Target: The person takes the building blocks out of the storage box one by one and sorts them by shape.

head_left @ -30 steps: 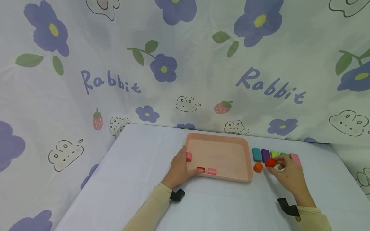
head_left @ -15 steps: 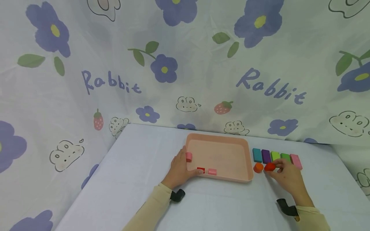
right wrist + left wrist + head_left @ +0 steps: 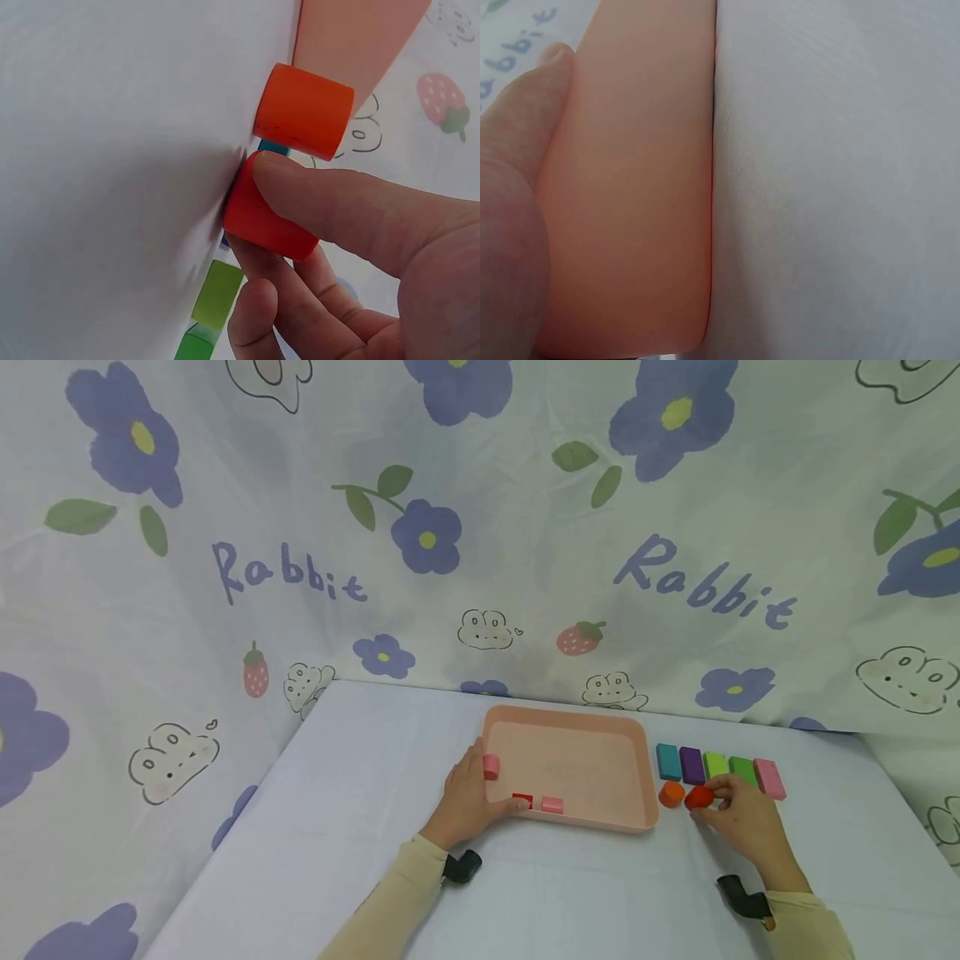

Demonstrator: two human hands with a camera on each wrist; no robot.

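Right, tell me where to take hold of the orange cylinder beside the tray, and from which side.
Pinch the orange cylinder across its curved side wall, coming from above. It stands upright, flat end up. The tray wall flanks its left and the red cylinder, pinched by the right hand, its right, so put the fingers front and back.

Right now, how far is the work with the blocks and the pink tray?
Looks done: a red block and two pink blocks lie at the pink tray. In hand: the right hand has a grip on the red cylinder, down on the table; the left hand holds the tray's edge. Left outside: the orange cylinder and the row of five flat blocks.
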